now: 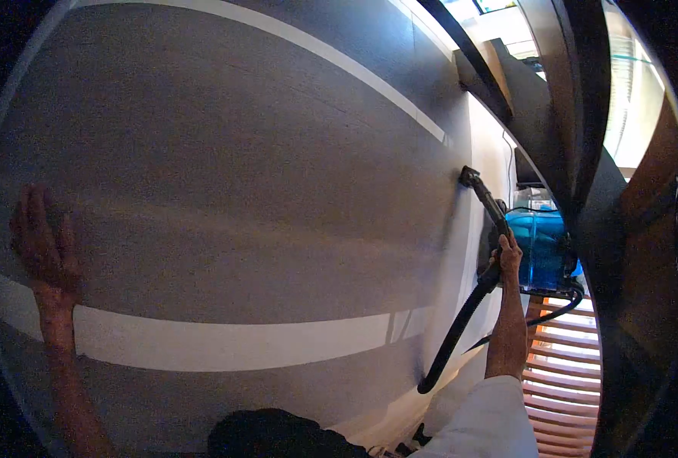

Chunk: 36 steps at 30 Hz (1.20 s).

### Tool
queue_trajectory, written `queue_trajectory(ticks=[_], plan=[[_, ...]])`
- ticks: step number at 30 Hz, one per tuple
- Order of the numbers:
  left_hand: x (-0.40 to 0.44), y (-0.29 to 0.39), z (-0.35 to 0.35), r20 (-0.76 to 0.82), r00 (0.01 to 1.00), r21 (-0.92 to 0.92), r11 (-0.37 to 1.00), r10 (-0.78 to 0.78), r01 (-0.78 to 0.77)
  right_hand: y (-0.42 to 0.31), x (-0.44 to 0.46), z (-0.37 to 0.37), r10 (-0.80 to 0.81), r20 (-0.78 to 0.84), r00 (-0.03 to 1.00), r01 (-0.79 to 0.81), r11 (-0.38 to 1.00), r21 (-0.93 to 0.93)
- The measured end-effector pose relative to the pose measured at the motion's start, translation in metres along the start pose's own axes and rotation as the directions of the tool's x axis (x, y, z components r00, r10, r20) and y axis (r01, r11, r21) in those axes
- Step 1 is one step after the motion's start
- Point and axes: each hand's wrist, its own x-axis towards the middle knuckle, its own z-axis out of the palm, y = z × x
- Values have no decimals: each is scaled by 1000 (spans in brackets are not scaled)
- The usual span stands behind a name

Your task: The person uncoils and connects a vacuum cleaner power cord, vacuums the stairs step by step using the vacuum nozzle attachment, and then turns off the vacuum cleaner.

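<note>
A black vacuum cleaner hose handle (488, 204) is gripped in my right hand (509, 256), at the right of the head view. Its small dark nozzle (469, 177) points up and left, at the edge of a large grey surface (239, 191); whether it touches is hard to tell. From the grip, a ribbed black hose (457, 336) hangs down and bends at the bottom. Far to the left, my left hand (47, 240) lies with its fingers stretched out against the grey surface, holding nothing. That hand is in shadow.
White bands (232, 347) cross the grey surface. Behind my right hand stands a translucent blue container (539, 248), with a dark hose beside it. Reddish slats (560, 397) lie below it. Dark curved beams (583, 99) rise at the right, with bright openings between them.
</note>
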Motion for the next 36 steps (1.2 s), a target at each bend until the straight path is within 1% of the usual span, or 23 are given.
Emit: queue_trajectory(ticks=[1, 2, 3, 5, 6, 8, 9, 10, 11, 12, 13, 14, 15, 16, 19, 20, 22, 25, 27, 31, 33, 35, 36], plan=[[-2, 0, 2, 53, 998, 65, 998, -23, 20, -7, -1, 9, -57, 57, 997, 62, 993, -96], [-4, -1, 3, 109, 993, 128, 991, -45, 31, 9, 24, 11, -51, 66, 997, 57, 994, -96], [-5, -1, 5, 117, 992, 133, 991, -40, 24, 40, 72, 6, -223, 46, 974, 227, 940, -254], [-5, 0, 8, 91, 995, 153, 988, -42, 28, 19, 92, 37, -218, 45, 975, 222, 947, -233], [-5, 0, 8, 93, 995, 168, 986, -42, 26, -34, 74, 70, -49, 72, 996, 53, 998, -45], [-8, -1, 10, 9, 1000, 58, 998, 27, -28, -72, 84, 108, -58, 103, 993, 41, 987, 155], [-6, -2, 5, 8, 1000, 75, 997, 24, -25, -96, 74, 122, -26, 136, 990, 5, 988, 156], [0, 0, -6, 97, 995, 56, 998, 9, -14, -91, 82, 123, -28, 147, 989, 3, 985, 174], [2, 4, -10, 137, 991, 64, 998, -6, -2, -85, 85, 124, -226, 205, 952, 210, 973, 93], [3, 8, -14, 177, 984, 72, 997, -21, 9, -90, 73, 133, -232, 246, 941, 214, 972, 96], [-1, 16, -9, 124, 992, 26, 999, -37, 34, -97, 61, 143, -238, 287, 928, 218, 971, 99], [-3, 20, -7, 68, 996, -16, 998, -55, 56, -126, 28, 150, -58, 318, 946, 8, 987, 159], [-1, 21, -13, 76, 995, -12, 997, -69, 71, -141, 8, 163, -130, 343, 930, 60, 976, 208], [1, 24, -18, 87, 993, -15, 996, -85, 86, -158, -3, 175, -214, 430, 877, 111, 962, 251], [5, 26, -30, 69, 994, -22, 996, -86, 87, -246, -63, 220, -283, 476, 833, 204, 956, 212], [9, 26, -35, 69, 993, 1, 995, -95, 95, -274, -78, 239, -358, 507, 784, 299, 934, 197], [17, 29, -43, 141, 980, -117, 980, -142, 159, -317, -102, 274, -453, 558, 696, 413, 887, 205], [15, 31, -48, 120, 979, -166, 969, -164, 183, -375, -137, 318, -498, 619, 607, 509, 842, 178], [14, 31, -48, 101, 978, -144, 970, -185, 198, -418, -175, 337, -537, 664, 520, 497, 822, 276], [12, 32, -45, 54, 979, -193, 960, -198, 205, -473, -212, 398, -727, 625, 282, 681, 611, 403], [13, 30, -48, 100, 974, -186, 958, -203, 218, -496, -242, 418, -750, 628, 208, 691, 567, 449], [11, 26, -47, 146, 973, -204, 957, -180, 207, -506, -257, 425, -715, 662, 225, 719, 580, 383], [7, 23, -39, 123, 977, -120, 974, -177, 191, -500, -256, 412, -702, 662, 263, 722, 598, 348]])
